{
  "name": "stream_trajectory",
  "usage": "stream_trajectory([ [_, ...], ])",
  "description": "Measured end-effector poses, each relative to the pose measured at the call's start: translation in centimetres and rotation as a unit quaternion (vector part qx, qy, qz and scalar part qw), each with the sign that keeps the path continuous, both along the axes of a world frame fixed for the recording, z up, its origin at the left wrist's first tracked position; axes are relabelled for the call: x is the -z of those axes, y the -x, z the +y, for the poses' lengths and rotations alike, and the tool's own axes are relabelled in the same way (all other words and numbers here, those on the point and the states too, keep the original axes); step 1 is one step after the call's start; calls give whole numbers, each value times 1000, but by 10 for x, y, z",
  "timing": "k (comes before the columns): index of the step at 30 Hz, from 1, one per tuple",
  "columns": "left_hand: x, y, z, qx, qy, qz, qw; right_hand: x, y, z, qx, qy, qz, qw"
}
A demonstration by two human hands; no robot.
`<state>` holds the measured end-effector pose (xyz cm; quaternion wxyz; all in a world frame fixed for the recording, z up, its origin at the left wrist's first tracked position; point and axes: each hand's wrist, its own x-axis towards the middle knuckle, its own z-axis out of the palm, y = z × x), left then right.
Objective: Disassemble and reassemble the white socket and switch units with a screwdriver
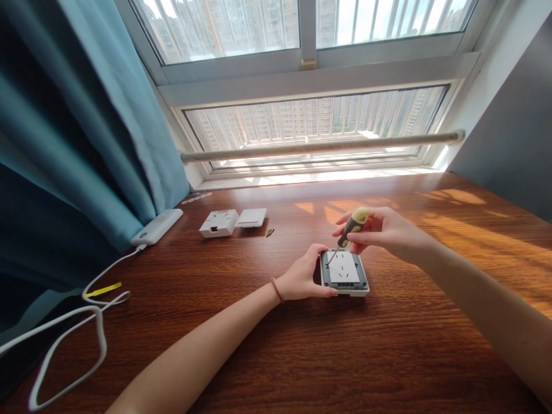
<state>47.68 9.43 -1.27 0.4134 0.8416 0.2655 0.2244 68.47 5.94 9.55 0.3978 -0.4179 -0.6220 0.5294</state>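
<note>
A wall socket (344, 267) with a white face and grey frame lies in a white box on the wooden table. My left hand (304, 276) grips its left side, thumb at the near edge and fingers at the far edge. In my right hand (375, 230) is a screwdriver (353, 227) with a yellow and grey handle, held tilted. Its thin shaft slants down to the left, and the tip meets a screw at the left of the socket's frame. Whether the screw is turning cannot be seen.
Beyond my left hand lie a white mounting box (219, 223), a white switch plate (251, 218) and several small screws (269, 233). A white power bank (157, 227) with a white cable (101, 339) rests by the blue curtain (142, 115). A window stands behind the table.
</note>
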Motion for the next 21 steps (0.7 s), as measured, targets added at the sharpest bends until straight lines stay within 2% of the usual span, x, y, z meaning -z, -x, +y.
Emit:
stream_trajectory([
  [3, 0, 0, 0, -2, -3, 0, 1000, 0, -3, -1, -14, 6, -5, 1000],
  [6, 1, -1, 0, 4, 8, -15, 1000, 8, 2, -2, 76, -56, -56, 994],
  [9, 2, -1, -1, 6, 15, -22, 1000, 21, 9, -2, 190, -145, -113, 964],
  [12, 2, -1, 0, 3, 5, -15, 1000, 27, 16, -3, 226, -201, -110, 947],
  [14, 2, 0, 0, 0, -1, -10, 1000, 26, 17, -4, 191, -177, -85, 962],
  [17, 1, 0, 0, -1, -3, -9, 1000, 16, 13, -2, 95, -78, -32, 992],
  [21, 1, 0, 0, 0, 1, -6, 1000, 5, 3, -1, -20, -2, 16, 1000],
])
